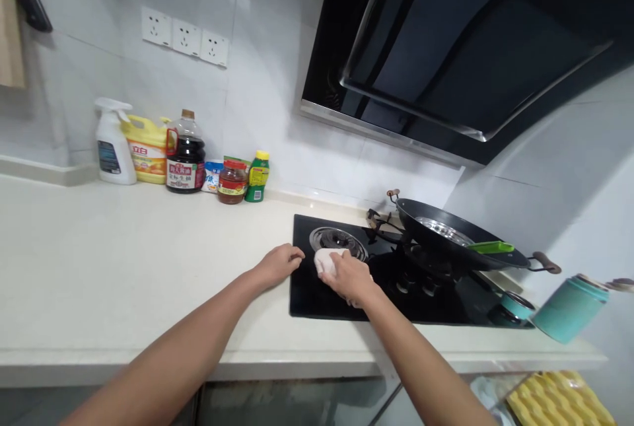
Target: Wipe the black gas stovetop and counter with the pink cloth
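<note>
My right hand [351, 275] is closed on a pale pinkish cloth [325, 261], pressing it onto the black glass cooktop [317, 300] just in front of the left burner [333, 237]. Part of the cloth is hidden under the palm. At the cooktop's left edge rests my left hand [278, 266], its fingers loosely bent and a little apart, with nothing visible in them.
A black wok [421, 218] with a green-handled utensil [490, 247] sits over the right burner, below a dark range hood [446, 49]. Bottles line the wall, including a soy sauce bottle [185, 155]. A turquoise canister [569, 310] stands at the right.
</note>
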A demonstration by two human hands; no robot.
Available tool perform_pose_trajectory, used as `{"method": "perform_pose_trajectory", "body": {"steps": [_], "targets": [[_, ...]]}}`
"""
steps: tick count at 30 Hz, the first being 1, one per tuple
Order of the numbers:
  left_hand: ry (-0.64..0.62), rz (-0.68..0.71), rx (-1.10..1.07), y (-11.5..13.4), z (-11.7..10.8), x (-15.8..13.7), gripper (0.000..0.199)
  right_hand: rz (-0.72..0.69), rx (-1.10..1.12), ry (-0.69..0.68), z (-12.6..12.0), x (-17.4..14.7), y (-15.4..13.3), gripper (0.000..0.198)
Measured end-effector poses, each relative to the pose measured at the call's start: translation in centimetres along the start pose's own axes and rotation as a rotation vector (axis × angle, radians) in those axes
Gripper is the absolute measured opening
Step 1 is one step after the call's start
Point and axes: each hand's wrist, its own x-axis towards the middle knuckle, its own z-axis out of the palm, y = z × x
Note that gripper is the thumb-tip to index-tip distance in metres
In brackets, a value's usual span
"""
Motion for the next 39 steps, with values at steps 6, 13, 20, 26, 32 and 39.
{"method": "perform_pose_trajectory", "body": {"steps": [6,13,20,26,32,39], "targets": [[0.061,-0.055,-0.101,-0.5,-0.2,0.0,0.039,-0.236,0.015,0.038,-0.9,-4.1,-4.7,0.044],[0.070,-0.095,-0.145,-0.7,-0.4,0.0,0.041,-0.264,0.592,-0.054,-1.2,-6.4,-2.4,0.029],[0.055,-0.089,-0.158,0.0,-0.8,-0.5,0.037,-0.011,0.567,-0.025,-1.1,-3.5,7.6,0.037],[0.051,-0.083,-0.179,0.0,-0.6,-0.4,0.035,0.062,0.427,0.088,-2.6,-4.2,11.4,0.052],[0.076,-0.105,-0.212,-0.6,0.0,0.0,0.036,0.074,0.132,-0.087,-0.1,-5.1,6.2,0.066],[0.226,-0.170,-0.244,-0.4,0.0,0.4,0.035,-0.238,0.149,-0.034,1.0,-6.2,2.2,0.053]]}}
